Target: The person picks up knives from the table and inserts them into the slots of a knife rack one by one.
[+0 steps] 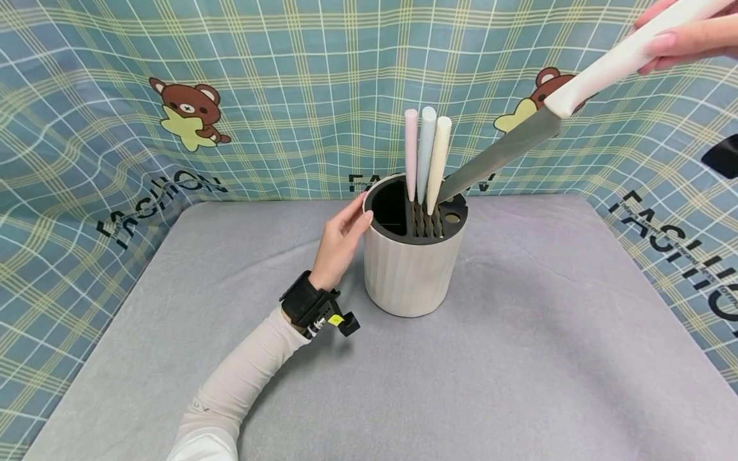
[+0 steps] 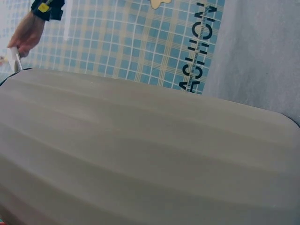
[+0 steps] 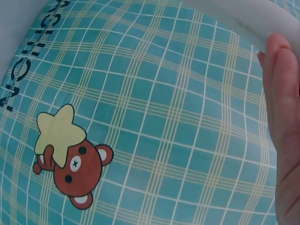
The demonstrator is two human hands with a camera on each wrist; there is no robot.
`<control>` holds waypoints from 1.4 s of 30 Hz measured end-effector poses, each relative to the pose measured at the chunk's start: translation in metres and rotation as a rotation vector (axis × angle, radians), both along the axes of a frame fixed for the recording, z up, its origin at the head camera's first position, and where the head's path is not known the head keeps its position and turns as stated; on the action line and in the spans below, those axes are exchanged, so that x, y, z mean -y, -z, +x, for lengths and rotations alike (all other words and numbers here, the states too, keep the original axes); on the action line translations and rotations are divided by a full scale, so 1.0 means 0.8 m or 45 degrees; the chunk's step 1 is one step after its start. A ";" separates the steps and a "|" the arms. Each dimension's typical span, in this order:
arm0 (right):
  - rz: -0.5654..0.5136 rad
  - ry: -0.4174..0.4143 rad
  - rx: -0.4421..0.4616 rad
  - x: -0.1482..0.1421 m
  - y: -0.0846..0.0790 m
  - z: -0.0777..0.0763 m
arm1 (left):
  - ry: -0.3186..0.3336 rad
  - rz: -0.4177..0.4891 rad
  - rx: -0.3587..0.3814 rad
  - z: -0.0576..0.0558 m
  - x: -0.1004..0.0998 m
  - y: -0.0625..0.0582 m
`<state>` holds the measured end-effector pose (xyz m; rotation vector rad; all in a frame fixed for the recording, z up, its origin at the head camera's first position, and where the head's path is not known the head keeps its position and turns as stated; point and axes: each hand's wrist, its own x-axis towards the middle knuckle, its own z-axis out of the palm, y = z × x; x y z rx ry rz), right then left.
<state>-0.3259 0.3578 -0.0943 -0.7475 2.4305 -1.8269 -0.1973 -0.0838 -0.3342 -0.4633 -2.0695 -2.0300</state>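
Note:
A ribbed off-white knife holder with a black slotted top stands on the grey cloth. My left hand holds its left side, thumb and fingers at the rim. Its pale wall fills most of the left wrist view. My right hand, partly out of frame at upper right, grips the white handle of a large knife. The steel blade slants down leftward, its tip end overlapping the holder's top behind the cream handle. In the right wrist view, fingers lie along the handle.
Pink, light blue and cream handles stand upright in the holder, beside a wide black compartment and small round holes. A plaid curtain with printed bears hangs behind and at both sides of the grey surface.

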 end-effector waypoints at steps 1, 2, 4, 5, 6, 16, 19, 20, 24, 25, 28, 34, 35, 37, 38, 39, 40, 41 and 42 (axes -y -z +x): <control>-0.010 -0.029 -0.028 0.007 0.000 0.005 | -0.001 -0.002 0.002 0.000 0.000 0.000; -0.004 -0.060 -0.049 0.012 -0.001 0.008 | -0.001 -0.002 0.002 0.000 0.001 0.000; 0.038 -0.093 -0.084 0.019 -0.002 0.012 | -0.003 -0.003 0.002 0.000 0.001 0.000; 0.047 -0.108 -0.095 0.022 -0.003 0.011 | -0.004 -0.003 0.001 0.000 0.001 0.001; 0.058 -0.117 -0.102 0.024 -0.003 0.011 | -0.004 -0.003 0.000 0.000 0.001 0.000; 0.123 -0.090 -0.201 0.044 0.003 0.017 | -0.013 0.006 0.008 0.001 0.001 0.001; 0.113 -0.080 -0.214 0.051 0.005 0.025 | -0.013 0.005 0.007 0.000 0.001 0.001; 0.124 -0.063 -0.227 0.053 0.006 0.027 | -0.014 0.006 0.008 0.000 0.001 0.001; 0.174 -0.039 -0.304 0.063 0.012 0.035 | -0.018 0.007 0.012 0.000 0.001 0.000; 0.198 -0.023 -0.327 0.065 0.014 0.037 | -0.018 0.006 0.014 0.000 0.001 0.000; 0.216 -0.035 -0.358 0.074 0.018 0.043 | -0.015 0.005 0.017 0.000 0.001 0.000; 0.329 -0.043 -0.276 0.097 0.019 0.058 | -0.009 0.005 0.014 0.001 0.002 0.000; 0.374 -0.025 -0.257 0.101 0.019 0.061 | -0.009 0.004 0.013 0.001 0.002 0.000; 0.472 0.024 -0.240 0.108 0.020 0.067 | -0.010 0.001 0.010 0.001 0.002 0.000; 0.519 0.052 -0.232 0.112 0.020 0.070 | -0.010 -0.001 0.008 0.001 0.002 0.000; 0.563 0.068 -0.225 0.115 0.021 0.072 | -0.011 -0.001 0.006 0.001 0.002 0.000; 0.592 0.070 -0.221 0.119 0.021 0.074 | -0.012 -0.001 0.004 0.001 0.002 -0.001; 0.633 0.083 -0.230 0.122 0.023 0.076 | -0.014 -0.001 0.003 0.001 0.002 -0.001; 0.650 0.082 -0.238 0.125 0.024 0.077 | -0.014 0.000 0.003 0.001 0.002 -0.001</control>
